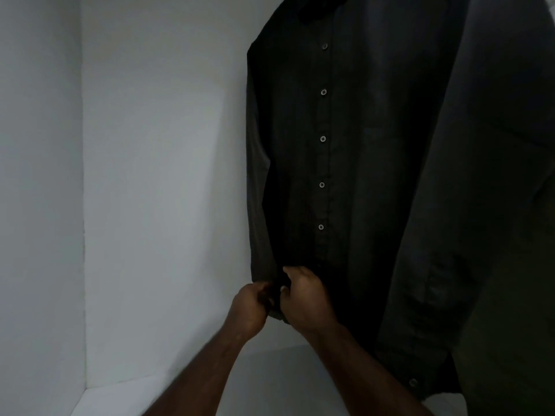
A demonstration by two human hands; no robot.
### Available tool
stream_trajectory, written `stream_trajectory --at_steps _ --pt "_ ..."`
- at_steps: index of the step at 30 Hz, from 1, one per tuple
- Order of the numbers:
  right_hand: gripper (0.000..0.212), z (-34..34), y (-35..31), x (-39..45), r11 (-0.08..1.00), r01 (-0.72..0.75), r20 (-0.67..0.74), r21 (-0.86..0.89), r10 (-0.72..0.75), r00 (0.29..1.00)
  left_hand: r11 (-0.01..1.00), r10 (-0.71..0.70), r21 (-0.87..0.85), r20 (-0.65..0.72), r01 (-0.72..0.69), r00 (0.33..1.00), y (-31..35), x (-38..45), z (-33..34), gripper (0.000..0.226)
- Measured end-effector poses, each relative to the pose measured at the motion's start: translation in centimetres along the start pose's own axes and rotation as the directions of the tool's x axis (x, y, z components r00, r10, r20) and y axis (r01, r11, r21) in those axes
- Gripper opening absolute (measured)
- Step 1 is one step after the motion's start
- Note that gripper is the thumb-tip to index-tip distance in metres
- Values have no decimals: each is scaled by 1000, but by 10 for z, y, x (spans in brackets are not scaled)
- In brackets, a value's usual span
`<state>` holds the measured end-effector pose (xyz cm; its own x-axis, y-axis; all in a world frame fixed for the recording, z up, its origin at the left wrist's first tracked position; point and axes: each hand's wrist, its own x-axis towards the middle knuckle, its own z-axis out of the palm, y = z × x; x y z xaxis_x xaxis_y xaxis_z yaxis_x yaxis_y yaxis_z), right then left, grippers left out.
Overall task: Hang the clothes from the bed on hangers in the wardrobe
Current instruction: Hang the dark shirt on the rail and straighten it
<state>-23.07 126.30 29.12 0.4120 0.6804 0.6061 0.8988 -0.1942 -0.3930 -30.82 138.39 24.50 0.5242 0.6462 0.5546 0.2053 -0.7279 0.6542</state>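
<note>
A black button-up shirt (324, 163) hangs inside the white wardrobe, its front facing me with several pale buttons down the placket. Its top runs out of the frame, so the hanger is hidden. At the shirt's lower front edge, my left hand (249, 306) pinches the fabric from the left. My right hand (303, 295) grips the same hem area from the right, fingers curled round the cloth. The two hands nearly touch.
White wardrobe walls (150, 190) stand to the left and behind, with a white floor panel (120, 397) below. A second dark garment (495, 205) hangs close on the right, overlapping the shirt's side.
</note>
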Motion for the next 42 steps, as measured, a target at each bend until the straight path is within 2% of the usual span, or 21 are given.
stream_trajectory --at_steps 3,6,8,10,15,20,28,34,39,42 --pt "57 4 -3 -2 996 42 -13 -76 -43 999 997 71 21 -78 -69 994 -5 -4 3 23" --pt "70 7 -8 -4 964 111 21 -240 -109 994 979 192 107 -158 -176 969 -11 -12 6 19" --pt "77 7 -11 -7 930 158 51 -331 -150 987 951 280 188 -199 -244 939 -10 -18 6 26" --pt "83 8 -14 -9 905 189 74 -382 -174 982 921 355 239 -192 -308 915 -15 -20 8 43" --pt "91 7 -18 -17 866 231 138 -444 -189 972 887 238 427 -95 -176 967 -28 -30 5 76" --pt "91 -1 -17 -30 857 261 170 -445 -205 964 806 122 588 -58 -65 991 -16 -45 -5 81" --pt "99 -10 -10 -46 861 290 173 -418 -238 956 694 154 720 -143 -4 978 19 -67 -21 88" --pt "96 -25 -14 -60 870 318 146 -377 -283 948 617 180 787 -185 36 966 47 -86 -30 92" --pt "87 -40 -22 -83 903 337 67 -267 -332 941 602 170 797 -187 48 968 64 -110 -31 93" --pt "79 -52 -30 -105 908 357 -35 -218 -373 927 606 177 795 -169 28 970 83 -124 -34 102"
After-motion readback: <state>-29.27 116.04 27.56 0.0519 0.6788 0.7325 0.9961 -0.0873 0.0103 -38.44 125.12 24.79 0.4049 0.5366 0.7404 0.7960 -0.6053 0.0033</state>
